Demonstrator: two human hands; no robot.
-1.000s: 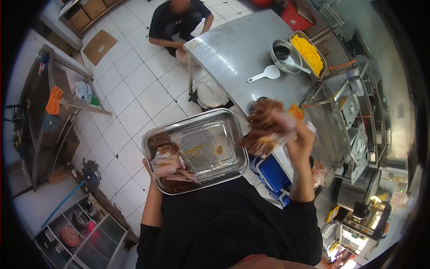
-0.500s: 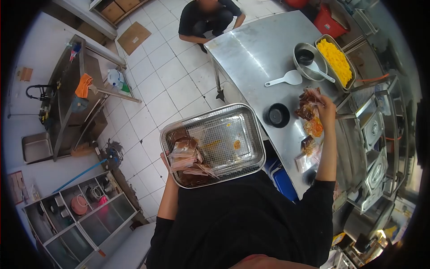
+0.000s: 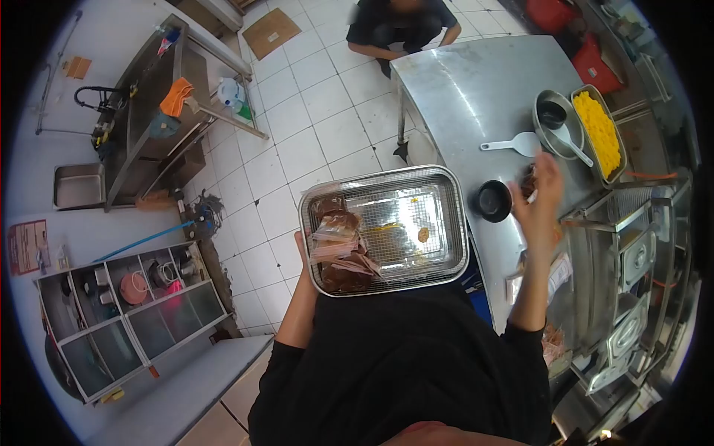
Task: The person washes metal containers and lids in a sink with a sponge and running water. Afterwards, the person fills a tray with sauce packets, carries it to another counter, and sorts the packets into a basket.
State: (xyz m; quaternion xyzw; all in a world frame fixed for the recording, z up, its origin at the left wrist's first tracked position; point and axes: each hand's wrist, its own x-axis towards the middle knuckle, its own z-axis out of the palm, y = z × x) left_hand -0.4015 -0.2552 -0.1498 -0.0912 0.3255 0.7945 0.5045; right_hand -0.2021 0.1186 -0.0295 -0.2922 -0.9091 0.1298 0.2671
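Note:
A rectangular metal tray (image 3: 460, 223) with a wire mesh rack inside is held in front of my body. My left hand (image 3: 300, 244) grips its left side, with most of the fingers hidden beneath. Thin plastic packets with brown and pinkish contents (image 3: 343, 249) are piled in the tray's left part. Over the steel table, my right hand (image 3: 543, 197) is slightly blurred, thumb and fingers apart. Brown packets (image 3: 529, 181) show between the thumb and fingers, apparently lying on the table. Left of that hand stands a round black bowl (image 3: 493, 201).
On the steel table (image 3: 476, 89) are a white paddle (image 3: 513, 145), a metal bowl (image 3: 545, 111) with a black bowl and white scoop inside, and a pan of yellow food (image 3: 597, 134). A person (image 3: 401, 33) crouches beyond the table. A rack with metal lids (image 3: 631, 260) stands right.
My right hand has opened from around the brown packets, which now sit lower behind it. My view has shifted left, so the tray and table appear further right.

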